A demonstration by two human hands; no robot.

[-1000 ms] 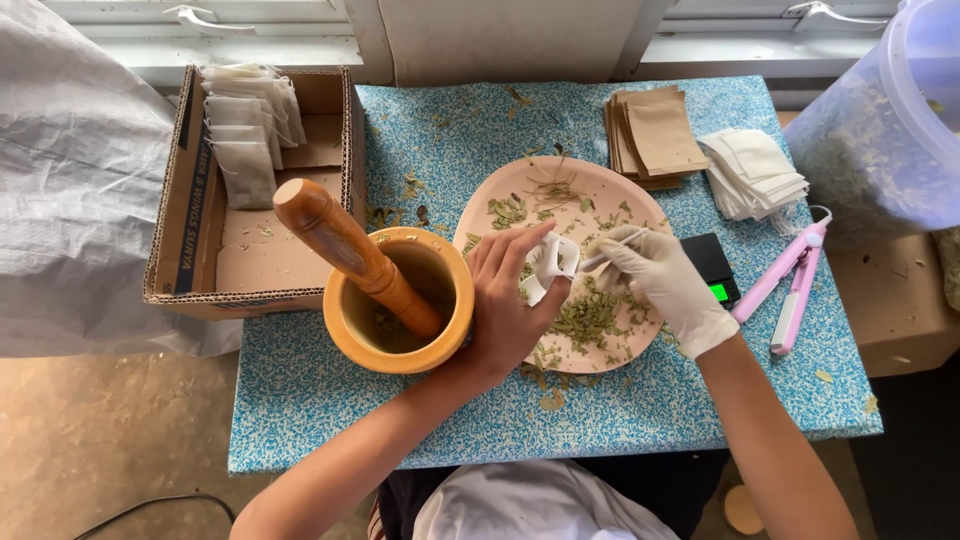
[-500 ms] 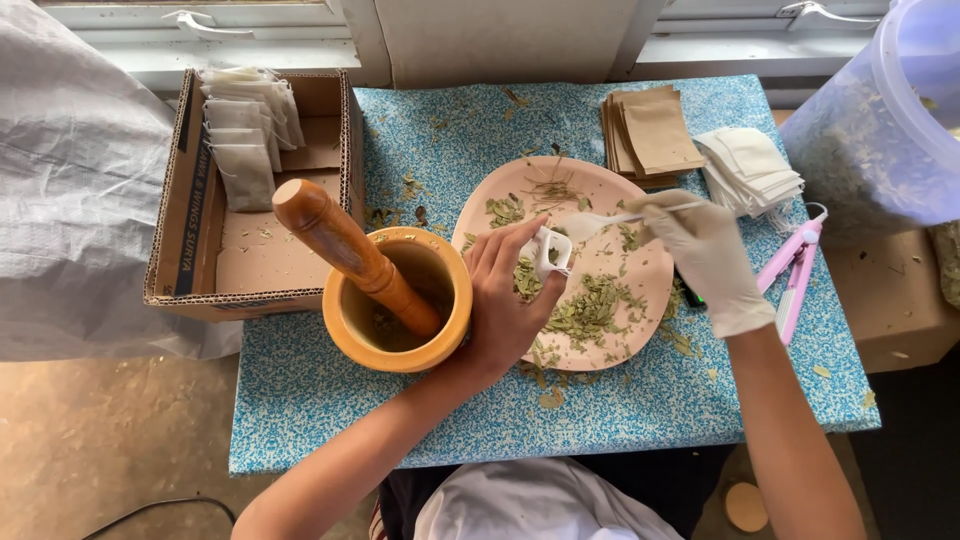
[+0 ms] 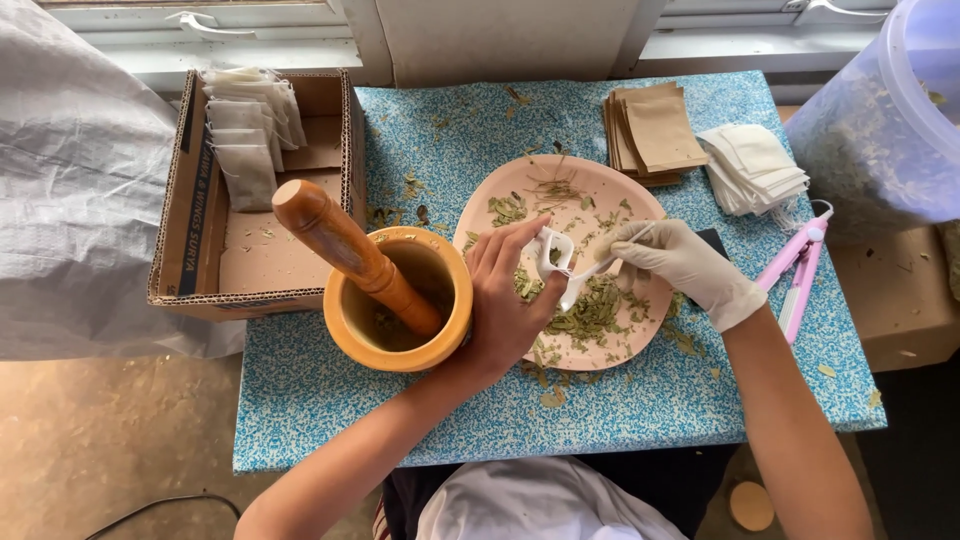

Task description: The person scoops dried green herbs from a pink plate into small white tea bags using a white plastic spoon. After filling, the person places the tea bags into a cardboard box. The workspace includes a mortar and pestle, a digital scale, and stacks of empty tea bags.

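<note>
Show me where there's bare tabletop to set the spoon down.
Free strips: the near edge of the table below the plate, and the far strip between the cardboard box and brown pouches, though leaf-littered. Crowded: the mortar, plate, both hands.

This looks like a small home workshop for packing dried herbs by hand. A low counter (image 3: pixel 330 400) with a blue speckled cover stands under a window sill, over a bare concrete floor. On it sit a wooden mortar (image 3: pixel 400 300) with its pestle (image 3: pixel 350 250), a pink plate (image 3: pixel 560 195) strewn with crushed green leaves, stacks of brown paper pouches (image 3: pixel 655 130) and white filter bags (image 3: pixel 755 165), and a cardboard box (image 3: pixel 270 255) holding filled sachets.
</note>
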